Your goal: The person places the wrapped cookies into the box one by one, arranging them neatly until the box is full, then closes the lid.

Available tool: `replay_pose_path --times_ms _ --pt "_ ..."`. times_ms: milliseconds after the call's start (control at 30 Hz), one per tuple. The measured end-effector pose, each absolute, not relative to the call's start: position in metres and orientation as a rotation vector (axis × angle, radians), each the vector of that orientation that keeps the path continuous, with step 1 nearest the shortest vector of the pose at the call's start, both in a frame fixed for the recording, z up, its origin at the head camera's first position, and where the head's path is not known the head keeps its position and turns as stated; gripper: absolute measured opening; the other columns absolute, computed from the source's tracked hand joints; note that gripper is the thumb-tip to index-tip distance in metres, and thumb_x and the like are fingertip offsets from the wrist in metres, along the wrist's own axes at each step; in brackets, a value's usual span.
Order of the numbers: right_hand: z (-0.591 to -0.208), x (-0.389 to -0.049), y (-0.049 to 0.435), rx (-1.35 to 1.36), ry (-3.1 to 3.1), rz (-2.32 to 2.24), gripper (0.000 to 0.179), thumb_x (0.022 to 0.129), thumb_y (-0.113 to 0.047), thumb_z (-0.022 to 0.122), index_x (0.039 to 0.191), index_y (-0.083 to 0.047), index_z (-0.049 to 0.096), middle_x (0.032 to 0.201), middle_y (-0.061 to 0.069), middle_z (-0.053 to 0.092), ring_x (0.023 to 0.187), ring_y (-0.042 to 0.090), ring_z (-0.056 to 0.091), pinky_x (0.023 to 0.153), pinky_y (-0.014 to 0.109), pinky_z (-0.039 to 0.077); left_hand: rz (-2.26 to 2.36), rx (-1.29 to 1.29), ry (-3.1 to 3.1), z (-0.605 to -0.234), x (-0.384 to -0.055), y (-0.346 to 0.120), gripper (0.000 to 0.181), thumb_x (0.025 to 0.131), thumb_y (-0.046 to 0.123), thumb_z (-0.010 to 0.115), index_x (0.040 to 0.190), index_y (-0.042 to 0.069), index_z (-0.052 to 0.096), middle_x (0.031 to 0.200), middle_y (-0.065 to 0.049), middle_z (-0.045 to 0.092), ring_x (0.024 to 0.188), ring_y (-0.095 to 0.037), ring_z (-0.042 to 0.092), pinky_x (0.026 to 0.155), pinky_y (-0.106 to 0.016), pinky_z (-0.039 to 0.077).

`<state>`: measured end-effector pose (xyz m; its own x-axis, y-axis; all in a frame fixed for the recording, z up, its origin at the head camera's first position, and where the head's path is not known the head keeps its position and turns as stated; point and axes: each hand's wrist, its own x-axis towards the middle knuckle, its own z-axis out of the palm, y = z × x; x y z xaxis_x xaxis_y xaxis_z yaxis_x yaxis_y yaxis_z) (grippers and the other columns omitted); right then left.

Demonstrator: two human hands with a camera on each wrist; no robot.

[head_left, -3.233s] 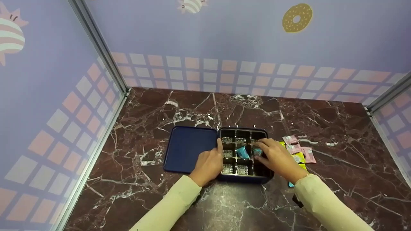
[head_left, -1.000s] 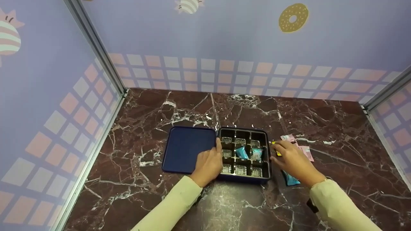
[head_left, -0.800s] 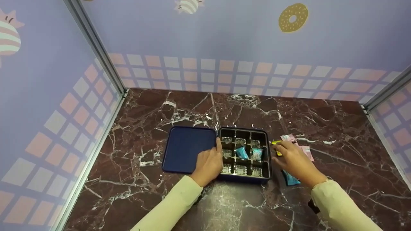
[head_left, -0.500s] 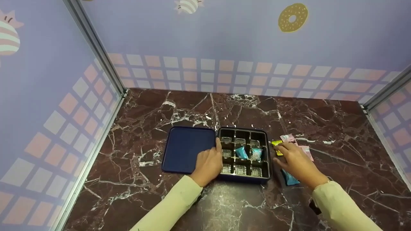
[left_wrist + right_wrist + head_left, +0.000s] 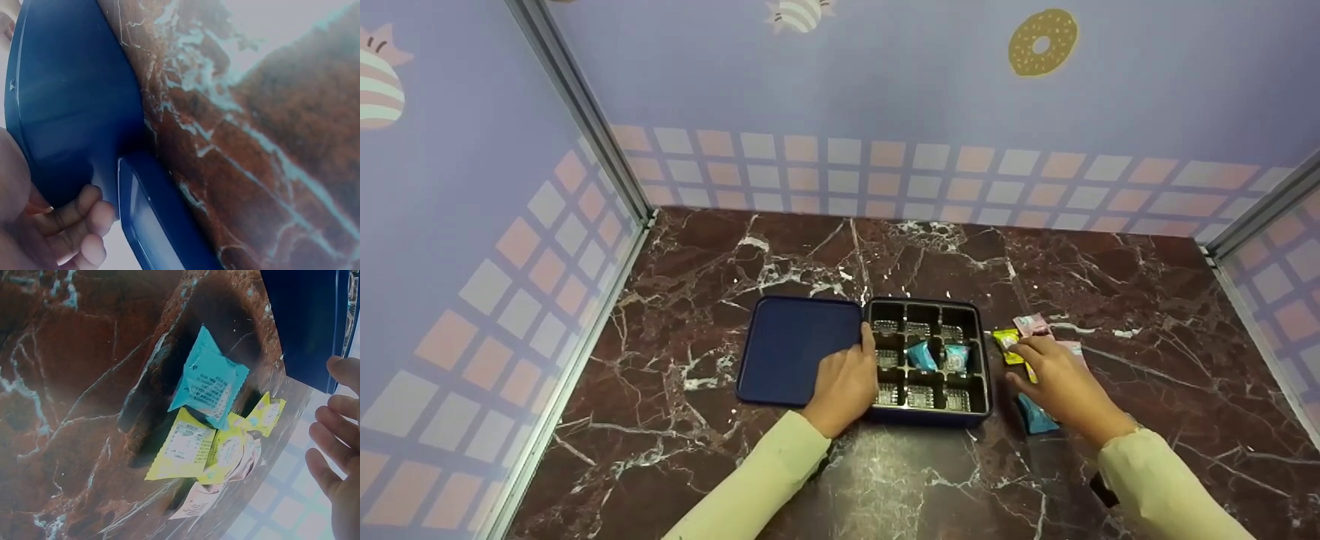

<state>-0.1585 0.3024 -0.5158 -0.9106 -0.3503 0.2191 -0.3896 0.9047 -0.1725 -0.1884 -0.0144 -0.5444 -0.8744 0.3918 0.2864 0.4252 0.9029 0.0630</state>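
A dark blue box (image 5: pixel 928 418) with a black, gold-edged divided tray stands with its top off. Two blue sealed snack packets (image 5: pixel 921 356) lie in its middle row, in the centre and right compartments. My left hand (image 5: pixel 844 382) grips the box's left wall, index finger stretched along the rim; the thumb is mostly hidden. To the right of the box, my right hand (image 5: pixel 1061 382) hovers over a loose pile, its fingers relaxed and holding nothing. Beneath and around it are yellow packets (image 5: pixel 1008 346), pink packets (image 5: pixel 1032 324) and a blue packet (image 5: pixel 1037 416).
The dark blue lid (image 5: pixel 799 349) lies flat against the box's left side. All of this is on a dark red, white-veined marble surface (image 5: pixel 780 480). Purple panels (image 5: pixel 885 82) with pink and white squares enclose the back and sides.
My right hand has released a blue packet in the right middle compartment and moved right over the pile. Lately it drifts further right, uncovering more yellow. My left hand keeps its place on the box.
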Motion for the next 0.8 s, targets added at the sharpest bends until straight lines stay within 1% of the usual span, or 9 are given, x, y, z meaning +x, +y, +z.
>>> replay_pose_path --times_ms 133,333,533,667,800 --pt "-0.517 -0.157 0.305 0.584 -2.873 0.303 0.038 0.081 -0.019 0.077 0.111 0.001 0.065 0.111 0.016 0.062 0.105 0.033 0.060 0.090 0.049 0.048 -0.176 -0.619 -2.778 -0.545 -0.188 -0.015 0.059 0.085 0.011 0.057 0.139 -0.009 0.044 0.059 0.000 0.054 0.044 -0.014 0.046 0.042 -0.031 0.038" --pt "-0.517 -0.154 0.308 0.614 -2.855 0.284 0.035 0.079 -0.018 0.078 0.107 0.000 0.066 0.106 0.013 0.063 0.098 0.030 0.061 0.083 0.047 0.051 -0.192 -0.614 -2.795 -0.545 -0.188 -0.016 0.060 0.086 0.013 0.057 0.141 -0.007 0.044 0.061 -0.001 0.055 0.045 -0.015 0.049 0.042 -0.032 0.040" --pt "-0.518 -0.151 0.311 0.637 -2.893 0.273 0.038 0.080 -0.020 0.078 0.109 0.001 0.066 0.108 0.016 0.064 0.101 0.034 0.062 0.086 0.050 0.050 -0.205 -0.586 -2.786 -0.545 -0.189 -0.016 0.056 0.089 0.018 0.057 0.140 -0.003 0.047 0.059 0.000 0.055 0.044 -0.015 0.049 0.041 -0.033 0.039" --pt "-0.519 -0.149 0.313 0.639 -2.897 0.276 0.038 0.078 -0.019 0.079 0.108 0.002 0.067 0.108 0.017 0.064 0.101 0.035 0.062 0.086 0.052 0.049 -0.209 -0.588 -2.763 -0.545 -0.190 -0.017 0.054 0.089 0.019 0.056 0.139 -0.003 0.049 0.058 0.000 0.056 0.043 -0.016 0.049 0.041 -0.033 0.038" --pt "-0.521 -0.147 0.315 0.635 -2.889 0.284 0.038 0.077 -0.018 0.079 0.106 0.003 0.067 0.107 0.017 0.065 0.101 0.036 0.062 0.087 0.052 0.049 -0.199 -0.603 -2.748 -0.546 -0.190 -0.019 0.056 0.089 0.020 0.057 0.138 -0.003 0.049 0.057 0.000 0.055 0.042 -0.015 0.047 0.040 -0.033 0.037"
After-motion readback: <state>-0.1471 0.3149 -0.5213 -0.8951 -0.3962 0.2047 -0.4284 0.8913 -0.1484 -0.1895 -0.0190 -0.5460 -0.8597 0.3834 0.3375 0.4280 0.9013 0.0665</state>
